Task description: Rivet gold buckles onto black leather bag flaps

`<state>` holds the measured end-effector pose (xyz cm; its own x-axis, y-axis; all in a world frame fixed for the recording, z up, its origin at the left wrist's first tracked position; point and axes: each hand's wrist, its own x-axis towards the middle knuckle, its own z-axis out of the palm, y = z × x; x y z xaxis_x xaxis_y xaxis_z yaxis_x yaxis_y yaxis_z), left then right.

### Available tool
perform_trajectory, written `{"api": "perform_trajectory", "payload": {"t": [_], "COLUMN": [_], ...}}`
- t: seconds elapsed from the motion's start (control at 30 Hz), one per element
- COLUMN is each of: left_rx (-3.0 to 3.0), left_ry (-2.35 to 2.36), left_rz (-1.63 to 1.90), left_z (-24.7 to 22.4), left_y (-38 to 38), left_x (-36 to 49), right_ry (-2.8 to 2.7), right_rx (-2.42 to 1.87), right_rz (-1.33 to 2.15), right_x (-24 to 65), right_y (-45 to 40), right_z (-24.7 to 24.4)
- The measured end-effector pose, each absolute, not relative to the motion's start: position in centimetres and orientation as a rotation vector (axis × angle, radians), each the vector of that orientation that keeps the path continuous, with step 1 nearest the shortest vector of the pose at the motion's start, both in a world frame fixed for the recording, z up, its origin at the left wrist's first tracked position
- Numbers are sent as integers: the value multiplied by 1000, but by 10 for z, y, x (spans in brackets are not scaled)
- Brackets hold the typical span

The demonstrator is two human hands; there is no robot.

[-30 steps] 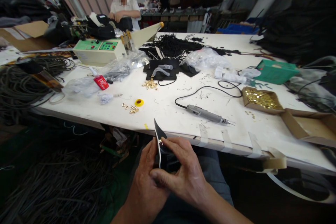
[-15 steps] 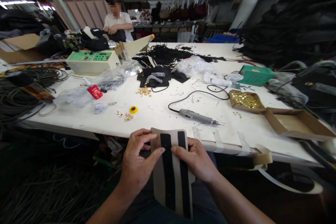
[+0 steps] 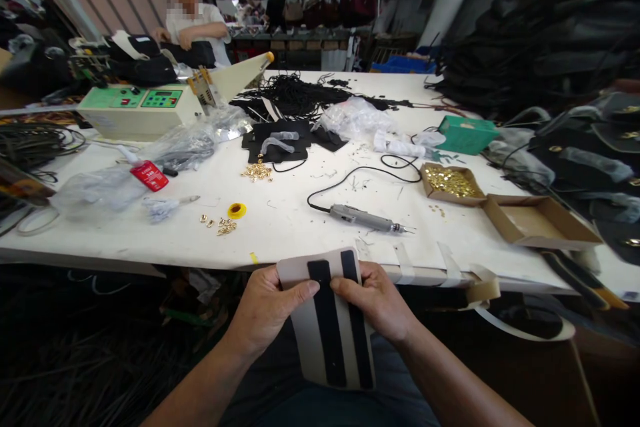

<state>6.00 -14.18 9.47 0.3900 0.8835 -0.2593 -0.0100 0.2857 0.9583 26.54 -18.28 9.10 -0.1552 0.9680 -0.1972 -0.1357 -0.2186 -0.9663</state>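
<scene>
Over my lap, just off the table's front edge, I hold a flat beige panel with two black strips (image 3: 311, 340) running down it. My left hand (image 3: 267, 303) grips its left side, thumb pressed on the face by the wider strip and fingers behind. On the right side my right hand (image 3: 377, 300) pinches the same panel, its thumb close to my left thumb. The fingers behind the panel are hidden. On the table beyond lies a grey electric screwdriver (image 3: 367, 219) with a black cord, and a yellow ring-shaped roll (image 3: 237, 211) beside small gold fittings (image 3: 227, 227).
A cardboard tray of gold pieces (image 3: 453, 184) adjoins a second cardboard tray (image 3: 543, 221) at right. A red bottle (image 3: 149, 175), plastic bags, and a control-panel machine (image 3: 135, 113) stand left. Black cords (image 3: 295, 97) pile at the back. Another person (image 3: 195, 30) works beyond the machine.
The panel has tilted, its lower end swinging right. My left fingers, raised at its top left edge before, are now wrapped behind it. The camera view has turned slightly right.
</scene>
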Motion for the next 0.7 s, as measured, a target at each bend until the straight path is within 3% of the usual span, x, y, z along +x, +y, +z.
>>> {"api": "perform_trajectory", "payload": {"t": [0.3, 0.6, 0.7], "left_rx": [1370, 1159, 1116], "left_ry": [1016, 1027, 1031], "left_rz": [762, 641, 541], "left_z": [99, 67, 65], "left_y": [-140, -102, -85], "left_x": [60, 71, 77], "right_ry": [-1156, -1152, -1137], "right_rx": [-1235, -1531, -1553], "right_rz": [1486, 1330, 1425], "right_x": [269, 273, 281], "right_y": [-179, -156, -138], "right_z": [92, 85, 83]}}
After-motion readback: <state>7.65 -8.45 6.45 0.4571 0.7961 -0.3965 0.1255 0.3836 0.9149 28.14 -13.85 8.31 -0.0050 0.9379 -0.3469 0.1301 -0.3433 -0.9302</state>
